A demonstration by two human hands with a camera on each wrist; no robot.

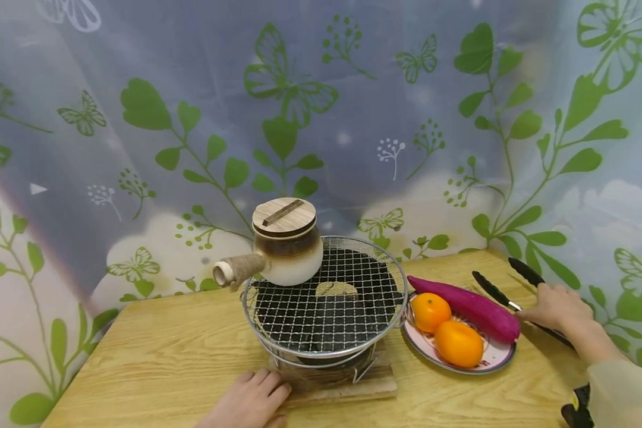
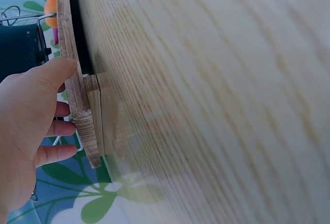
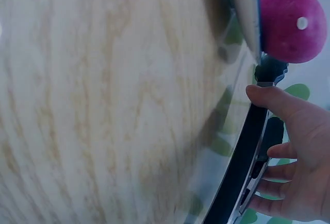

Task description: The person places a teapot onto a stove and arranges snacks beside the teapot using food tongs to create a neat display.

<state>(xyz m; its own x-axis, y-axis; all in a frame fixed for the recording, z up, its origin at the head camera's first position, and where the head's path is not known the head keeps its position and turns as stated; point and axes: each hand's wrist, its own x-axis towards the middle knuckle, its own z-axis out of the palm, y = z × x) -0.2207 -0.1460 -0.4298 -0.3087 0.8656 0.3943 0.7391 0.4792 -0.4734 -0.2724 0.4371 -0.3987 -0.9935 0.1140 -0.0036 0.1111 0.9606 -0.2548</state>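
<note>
My right hand (image 1: 559, 309) holds a pair of black-and-silver tongs (image 1: 525, 272) on the table at the right. In the right wrist view the thumb lies on one side of the tongs (image 3: 246, 154), and the fingers are on the other. My left hand (image 1: 252, 399) rests at the left front corner of the wooden board (image 1: 348, 389), its thumb and fingertips touching the edge (image 2: 77, 92). On that board stands a round grill with a wire mesh (image 1: 348, 321). A brown-and-white side-handled pot (image 1: 291, 258) with a wooden lid sits on the mesh.
Beside the grill, a plate (image 1: 494, 364) bears two orange fruits (image 1: 459, 345) and a long purple vegetable (image 1: 471, 306). Behind the table (image 1: 155, 362) hangs a curtain (image 1: 203, 53) printed with leaves and butterflies. Some black object (image 1: 578, 410) shows near the right sleeve.
</note>
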